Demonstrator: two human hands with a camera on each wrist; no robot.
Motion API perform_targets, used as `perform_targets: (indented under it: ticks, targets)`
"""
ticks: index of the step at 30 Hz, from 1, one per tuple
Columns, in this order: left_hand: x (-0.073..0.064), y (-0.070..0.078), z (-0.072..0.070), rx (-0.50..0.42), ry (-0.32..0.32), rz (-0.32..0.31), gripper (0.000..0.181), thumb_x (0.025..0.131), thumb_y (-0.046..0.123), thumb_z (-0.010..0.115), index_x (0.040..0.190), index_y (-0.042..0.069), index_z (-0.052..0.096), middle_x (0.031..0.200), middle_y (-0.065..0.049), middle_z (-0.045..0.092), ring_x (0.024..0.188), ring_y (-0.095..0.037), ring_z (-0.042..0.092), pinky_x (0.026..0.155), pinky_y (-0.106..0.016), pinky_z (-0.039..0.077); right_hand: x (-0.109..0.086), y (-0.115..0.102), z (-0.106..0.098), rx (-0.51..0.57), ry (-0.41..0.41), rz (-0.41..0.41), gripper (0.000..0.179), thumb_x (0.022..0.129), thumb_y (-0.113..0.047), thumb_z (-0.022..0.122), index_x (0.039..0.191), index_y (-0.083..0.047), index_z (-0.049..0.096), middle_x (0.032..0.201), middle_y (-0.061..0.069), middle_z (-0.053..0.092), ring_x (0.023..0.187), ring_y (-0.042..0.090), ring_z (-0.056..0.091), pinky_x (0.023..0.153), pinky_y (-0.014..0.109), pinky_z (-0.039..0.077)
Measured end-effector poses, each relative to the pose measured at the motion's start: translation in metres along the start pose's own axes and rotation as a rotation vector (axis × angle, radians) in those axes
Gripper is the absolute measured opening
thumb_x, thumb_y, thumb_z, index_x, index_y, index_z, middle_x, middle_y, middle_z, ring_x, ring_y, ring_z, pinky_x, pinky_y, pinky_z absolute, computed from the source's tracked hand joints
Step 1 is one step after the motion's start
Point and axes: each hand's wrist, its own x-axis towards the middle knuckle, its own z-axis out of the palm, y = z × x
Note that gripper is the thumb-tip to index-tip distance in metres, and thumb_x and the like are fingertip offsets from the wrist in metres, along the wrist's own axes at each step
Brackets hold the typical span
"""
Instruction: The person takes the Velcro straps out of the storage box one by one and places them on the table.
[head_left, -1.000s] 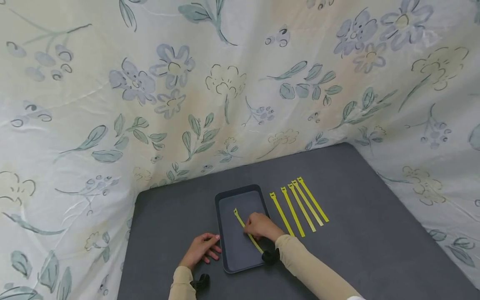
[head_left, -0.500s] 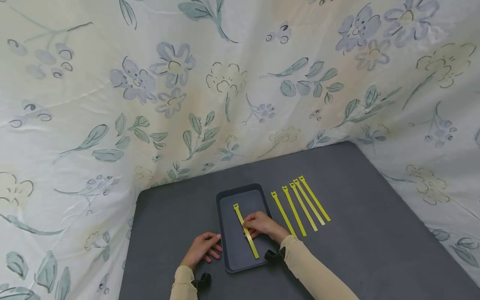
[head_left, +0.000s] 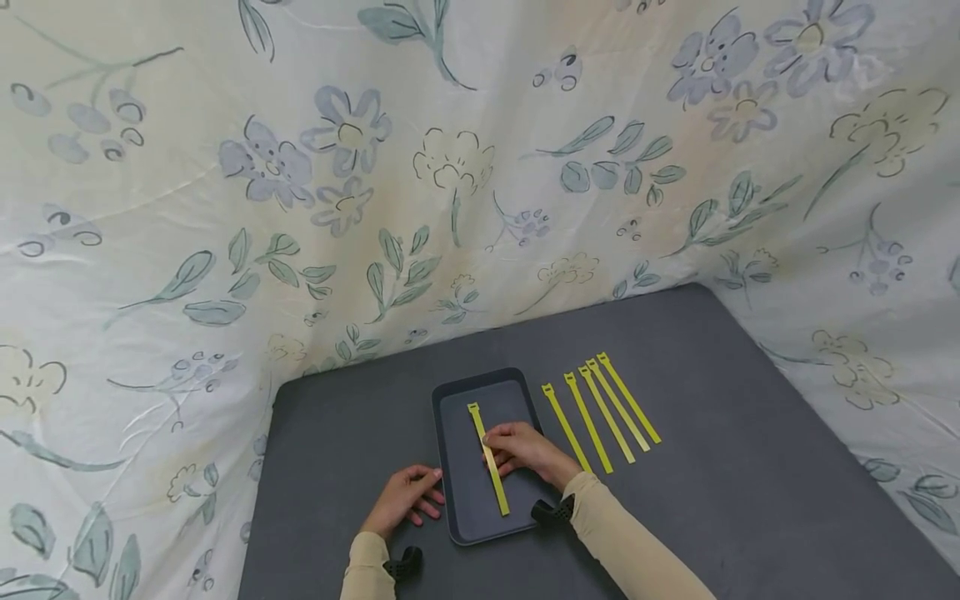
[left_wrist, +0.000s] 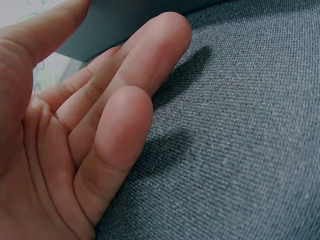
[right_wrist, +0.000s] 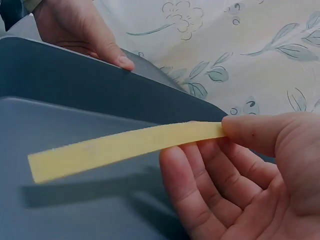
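My right hand (head_left: 531, 450) pinches a yellow hook-and-loop cable tie (head_left: 497, 479) between thumb and fingers, close over the dark grey tray (head_left: 468, 512). The tie's slotted head points to the far end of the tray. In the right wrist view its plain tail (right_wrist: 110, 149) stretches out from the thumb, with a shadow on the tray floor below. Beside the tray's left wall, my left hand (head_left: 408, 498) rests with relaxed fingers, its thumb at the rim. The left wrist view shows those fingers (left_wrist: 127, 125) loosely bent over the table cloth, holding nothing.
Several more yellow cable ties (head_left: 600, 412) lie side by side on the dark table (head_left: 720, 433), right of the tray, heads away from me. A floral curtain (head_left: 450, 275) hangs behind the table and along its sides. Both wrists carry black camera mounts (head_left: 551, 511).
The held cable tie has swung its near end leftward and now lies straighter along the tray. My right hand has shifted slightly and turned. The left hand stays put.
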Motion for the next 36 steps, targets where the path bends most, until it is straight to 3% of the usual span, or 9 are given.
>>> perform_targets:
  ticks: [13,24,36]
  targets:
    - [-0.001,-0.001,0.000,0.002,0.008,-0.007,0.055,0.098,0.051,0.063,0.120,0.002,0.064,0.086,-0.005,0.078,0.064,-0.014,0.073,0.048,-0.028,0.050,-0.004,-0.013,0.004,0.028,0.053,-0.039,0.039,0.099,-0.027,0.067,0.120,0.006,0.064,0.094,0.010,0.073,0.071,0.010,0.066,0.065,0.029,0.057]
    - [-0.002,-0.001,0.000,-0.007,-0.009,0.010,0.055,0.097,0.053,0.064,0.119,0.002,0.065,0.086,-0.005,0.078,0.065,-0.015,0.074,0.049,-0.029,0.051,-0.009,-0.028,0.003,0.060,0.091,-0.051,0.030,0.097,-0.022,0.068,0.116,0.001,0.065,0.085,0.000,0.068,0.070,0.011,0.064,0.063,0.028,0.057]
    - [-0.003,0.001,0.000,-0.014,-0.007,0.006,0.055,0.097,0.051,0.064,0.119,0.001,0.065,0.086,-0.005,0.078,0.065,-0.015,0.073,0.049,-0.028,0.050,-0.012,-0.038,-0.005,0.023,0.112,-0.068,0.033,0.098,-0.023,0.068,0.118,0.003,0.064,0.087,0.000,0.063,0.075,0.012,0.064,0.067,0.030,0.058]
